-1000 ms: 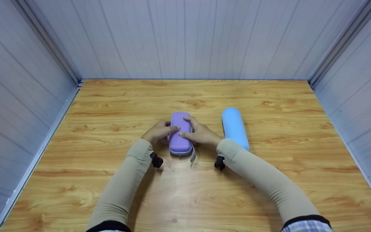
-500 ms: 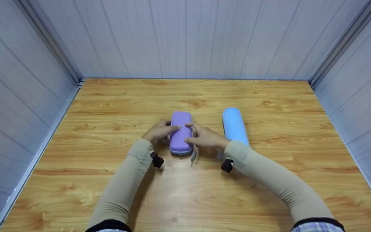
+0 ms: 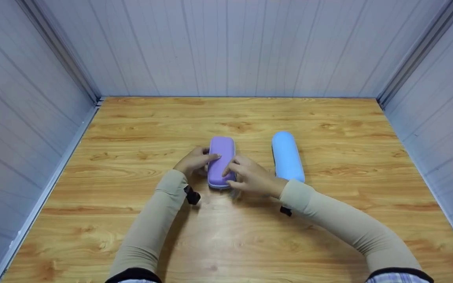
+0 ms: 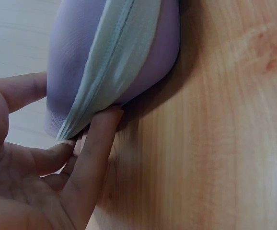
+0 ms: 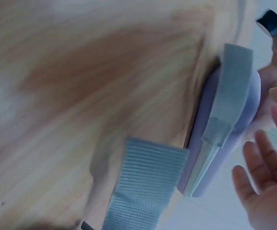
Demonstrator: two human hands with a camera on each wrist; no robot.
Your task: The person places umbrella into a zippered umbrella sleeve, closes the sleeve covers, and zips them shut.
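Observation:
A purple zippered case (image 3: 218,169) lies lengthwise on the wooden table. My left hand (image 3: 195,160) grips its left side, thumb over the lid; in the left wrist view the fingertips press near the pale zipper band (image 4: 124,57). Over the case's near right corner hovers my right hand (image 3: 254,177), fingers loosely bent and holding nothing. The right wrist view has those fingers spread apart beside the purple case, whose grey fabric tab (image 5: 232,81) sticks out along the zipper side.
A rounded blue case (image 3: 287,155) lies to the right, close by my right wrist. A ribbed grey strap (image 5: 145,184) shows in the right wrist view's foreground. Pale panel walls (image 3: 226,47) enclose the table (image 3: 218,243) at the back and both sides.
My right hand has slid from the purple case's right side down toward its near corner, and its fingers have come off the lid. The left hand keeps its grip, and the case is nearly still.

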